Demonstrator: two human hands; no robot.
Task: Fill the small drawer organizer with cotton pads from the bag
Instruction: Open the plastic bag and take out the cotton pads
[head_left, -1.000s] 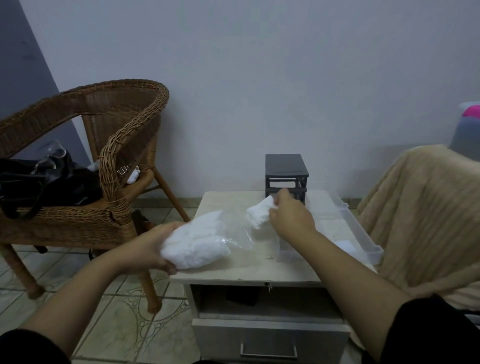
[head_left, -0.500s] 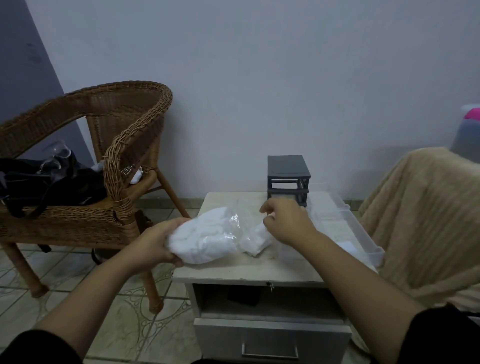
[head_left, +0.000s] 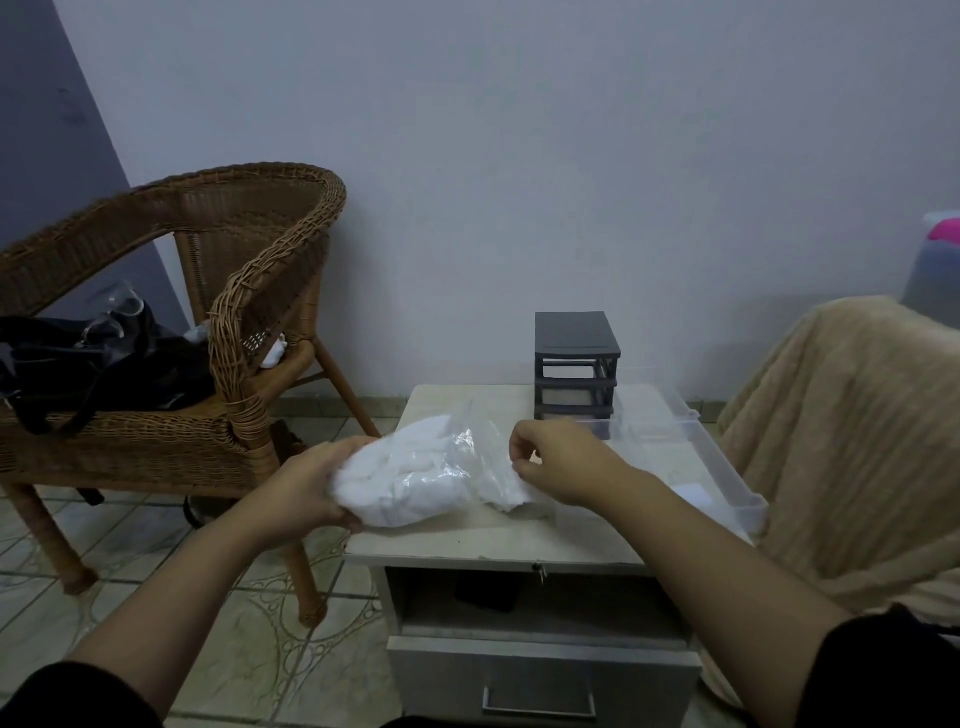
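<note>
A small pale bench (head_left: 467, 540) with a handled drawer (head_left: 540, 680) in its front stands on a tiled floor (head_left: 156, 561) against a plain pale wall. A wicker chair (head_left: 249, 260) holding a black handbag (head_left: 104, 374) stands to its left, and a seat draped in a beige blanket (head_left: 857, 441) to its right. The dark drawer organizer (head_left: 576, 364) stands upright at the bench's far edge, with a clear plastic tray (head_left: 717, 467) lying just beside it on the right. A second ago the right hand (head_left: 561, 462) was raised near the organizer with a white clump pinched in its fingers. Now it has dropped to the open end of the clear bag (head_left: 467, 447), and a white clump lies under it on the bench. Its fingers are curled, but whether they pinch film, cotton or nothing cannot be told. The left hand (head_left: 311, 488) is wrapped around the bag's closed end, gripping it as before. The bag lies on its side between the two hands, its cotton pads (head_left: 395, 483) bunched towards the left hand, in front of the organizer and apart from it.
</note>
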